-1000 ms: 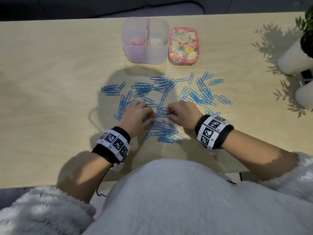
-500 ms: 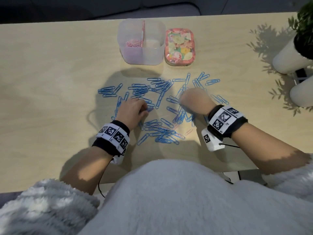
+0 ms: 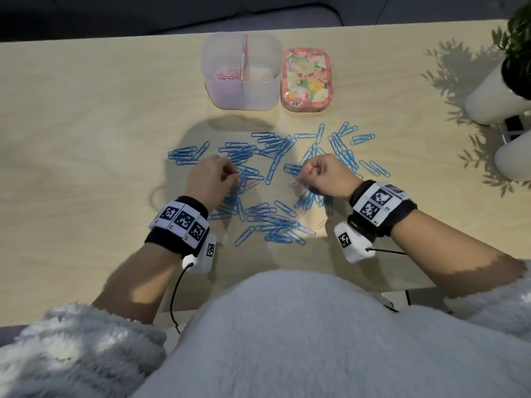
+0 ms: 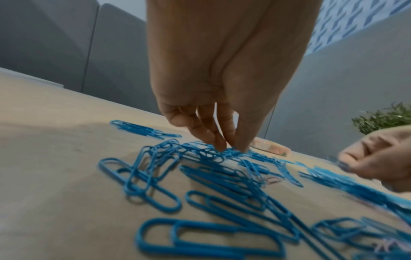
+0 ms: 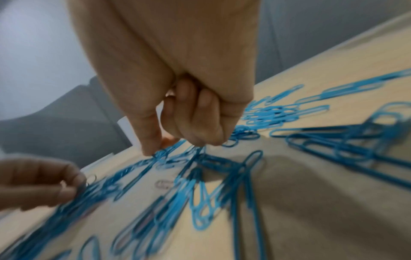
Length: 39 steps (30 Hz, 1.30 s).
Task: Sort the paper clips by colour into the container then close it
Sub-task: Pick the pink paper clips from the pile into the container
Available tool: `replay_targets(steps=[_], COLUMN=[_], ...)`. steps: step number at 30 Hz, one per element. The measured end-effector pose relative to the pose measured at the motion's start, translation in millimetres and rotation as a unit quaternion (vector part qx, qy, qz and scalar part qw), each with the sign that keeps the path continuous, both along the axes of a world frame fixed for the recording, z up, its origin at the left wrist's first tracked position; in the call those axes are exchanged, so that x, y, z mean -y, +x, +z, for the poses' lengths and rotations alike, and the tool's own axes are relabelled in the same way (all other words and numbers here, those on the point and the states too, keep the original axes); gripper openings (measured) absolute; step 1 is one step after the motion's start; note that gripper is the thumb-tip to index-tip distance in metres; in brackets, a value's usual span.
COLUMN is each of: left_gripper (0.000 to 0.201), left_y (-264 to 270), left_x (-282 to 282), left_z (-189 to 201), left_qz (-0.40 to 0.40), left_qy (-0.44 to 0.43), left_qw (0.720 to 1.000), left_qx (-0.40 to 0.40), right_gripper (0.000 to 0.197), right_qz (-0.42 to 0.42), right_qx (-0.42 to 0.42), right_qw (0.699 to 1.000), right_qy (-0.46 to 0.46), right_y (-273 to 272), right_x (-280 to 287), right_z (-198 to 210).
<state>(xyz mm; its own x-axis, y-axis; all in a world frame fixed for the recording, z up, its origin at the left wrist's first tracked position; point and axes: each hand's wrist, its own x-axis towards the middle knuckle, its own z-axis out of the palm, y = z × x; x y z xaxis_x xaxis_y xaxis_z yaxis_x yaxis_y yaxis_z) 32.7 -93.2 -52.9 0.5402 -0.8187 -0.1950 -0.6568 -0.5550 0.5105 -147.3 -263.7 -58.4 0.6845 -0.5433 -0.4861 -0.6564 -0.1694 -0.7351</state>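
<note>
On the tabletop (image 3: 86,124), the container (image 3: 241,90) stands uncovered, pink clips in its left half, lid (image 3: 307,79) beside it. Blue clips (image 3: 275,156) mostly remain scattered. Left hand (image 3: 209,179) pinches at them; right hand (image 3: 324,176) holds a curled grip on several.

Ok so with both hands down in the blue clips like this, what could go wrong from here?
Three risks, I think:
1. The blue clips overlap and may hook together, so a pinch could drag up a tangled bunch.
2. A few pink clips lie among the blue, and one could ride along into the wrong half of the container.
3. The right hand works near clips at the table edge and could sweep some off.
</note>
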Motion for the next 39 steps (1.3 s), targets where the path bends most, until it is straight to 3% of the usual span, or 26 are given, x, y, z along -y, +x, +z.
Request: replay_targets(steps=[3, 6, 8, 14, 18, 21, 24, 26, 28, 31, 33, 36, 39], left_gripper=[0.023, 0.026, 0.023, 0.021, 0.024, 0.016, 0.006, 0.014, 0.017, 0.024, 0.024, 0.017, 0.018], left_y=[-2, -15, -23, -29, -30, -29, -25, -22, -21, -25, -29, -37, -42], left_x=[1, 7, 10, 13, 13, 8, 5, 5, 7, 9, 7, 3, -1], left_z=[-2, -2, -3, -3, -3, 3, 6, 7, 10, 15, 14, 8, 4], left_qz=[-0.045, -0.109, -0.121, -0.116, -0.162, -0.127, -0.002, 0.057, 0.085, 0.074, 0.012, -0.102, -0.176], left_qy=[-0.017, -0.008, 0.036, 0.086, 0.084, -0.038, -0.120, -0.128, -0.101, -0.035, 0.002, 0.050, 0.085], left_qw=[0.992, 0.982, 0.979, 0.980, 0.973, 0.991, 0.971, 0.946, 0.925, 0.909, 0.933, 0.972, 0.977], left_qx=[0.119, 0.152, 0.158, 0.138, 0.141, 0.016, -0.204, -0.292, -0.356, -0.409, -0.360, -0.207, -0.090], right_gripper=[0.012, 0.007, 0.008, 0.005, 0.012, 0.019, 0.020, 0.026, 0.025, 0.025, 0.030, 0.031, 0.016], right_qz=[-0.055, 0.012, 0.068, 0.124, 0.181, 0.166, 0.004, -0.092, -0.119, -0.138, -0.121, -0.046, 0.084], right_qx=[-0.006, -0.060, -0.070, -0.084, -0.100, -0.065, 0.043, 0.087, 0.106, 0.111, 0.098, 0.093, 0.043], right_qw=[0.997, 0.977, 0.966, 0.978, 0.966, 0.972, 0.999, 0.985, 0.965, 0.947, 0.957, 0.983, 0.995], right_qy=[-0.053, -0.206, -0.240, -0.147, -0.156, -0.154, -0.013, 0.114, 0.206, 0.268, 0.244, 0.151, -0.020], right_y=[-5, -6, -2, 9, 9, 4, -4, -11, -15, -18, -19, -20, -22], right_x=[13, 11, -2, -16, -14, -6, 5, 6, 2, -5, -11, -21, -24], right_z=[2, 11, 16, 6, 10, 9, 8, 9, 12, 13, 13, 10, 4])
